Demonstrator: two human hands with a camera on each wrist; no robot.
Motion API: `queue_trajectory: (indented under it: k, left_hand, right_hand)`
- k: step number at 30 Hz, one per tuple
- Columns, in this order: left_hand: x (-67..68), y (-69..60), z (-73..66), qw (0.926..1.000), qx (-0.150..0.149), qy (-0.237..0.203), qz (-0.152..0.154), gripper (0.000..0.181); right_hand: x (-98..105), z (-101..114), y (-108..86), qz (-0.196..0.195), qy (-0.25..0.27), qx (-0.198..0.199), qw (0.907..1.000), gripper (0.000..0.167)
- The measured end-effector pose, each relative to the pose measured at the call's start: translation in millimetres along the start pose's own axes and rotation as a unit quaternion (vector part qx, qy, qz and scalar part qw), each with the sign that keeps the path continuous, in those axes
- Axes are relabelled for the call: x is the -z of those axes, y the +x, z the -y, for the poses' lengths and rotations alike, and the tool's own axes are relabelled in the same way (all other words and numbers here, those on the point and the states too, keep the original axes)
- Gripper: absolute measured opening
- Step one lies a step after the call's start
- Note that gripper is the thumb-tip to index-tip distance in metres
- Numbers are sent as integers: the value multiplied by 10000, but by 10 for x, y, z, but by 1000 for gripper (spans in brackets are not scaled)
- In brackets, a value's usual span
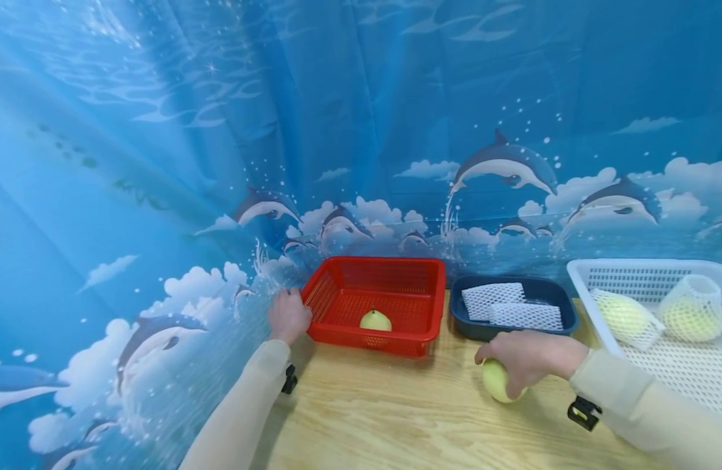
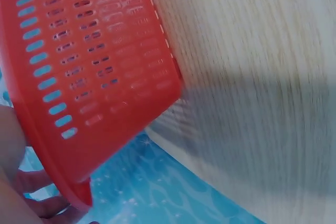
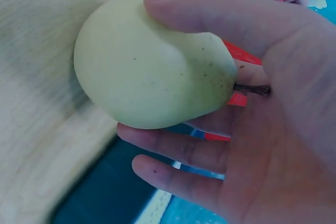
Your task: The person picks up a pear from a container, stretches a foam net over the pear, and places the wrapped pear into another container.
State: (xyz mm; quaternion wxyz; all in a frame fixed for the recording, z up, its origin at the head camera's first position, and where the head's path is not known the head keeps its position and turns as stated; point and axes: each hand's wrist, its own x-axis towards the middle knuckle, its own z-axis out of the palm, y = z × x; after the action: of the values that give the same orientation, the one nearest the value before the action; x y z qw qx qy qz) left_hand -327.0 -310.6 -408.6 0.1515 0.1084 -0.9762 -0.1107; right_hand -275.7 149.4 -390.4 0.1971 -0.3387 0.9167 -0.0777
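My right hand [image 1: 528,358] grips a yellow-green pear [image 1: 495,380] low over the wooden table, in front of the dark blue tray. In the right wrist view the thumb lies on top of the pear [image 3: 152,66], fingers curl beneath it, and its brown stem points toward the palm. At the left end of the red basket [image 1: 367,338], my left hand [image 1: 289,316] holds the rim; the left wrist view shows fingers wrapped round the edge of the basket [image 2: 105,103]. Another pear [image 1: 375,320] lies inside that basket.
The dark blue tray [image 1: 484,331], right of the red basket, holds white foam net sleeves [image 1: 525,316]. At the far right a white basket [image 1: 678,266] contains two pears in foam nets [image 1: 622,316]. A blue dolphin-print curtain [image 1: 361,130] hangs behind and left.
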Motion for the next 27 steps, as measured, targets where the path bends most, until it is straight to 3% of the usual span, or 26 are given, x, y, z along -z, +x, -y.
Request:
queue_trajectory:
  k: [5,9,14,21,27]
  left_hand:
    - [13,-70,-200,9982,-437,-102,-405,48]
    - [35,-161,-479,9936,-609,-780,-550,40]
    - [114,-306,-876,9825,-962,-1456,-646,27]
    - [279,-594,-1288,9595,-1646,-2257,-363,18]
    - [320,-843,-1535,9427,-2166,-2532,162,16]
  right_hand:
    - [-59,-11,-13,-49,51,-33,10000,64]
    - [-64,-30,-36,-34,181,-99,9998,64]
    - [-70,-82,-54,-40,425,-127,9990,71]
    - [-56,-150,-56,-40,497,-78,9987,78]
    - [32,-197,-146,99,806,-40,9967,83]
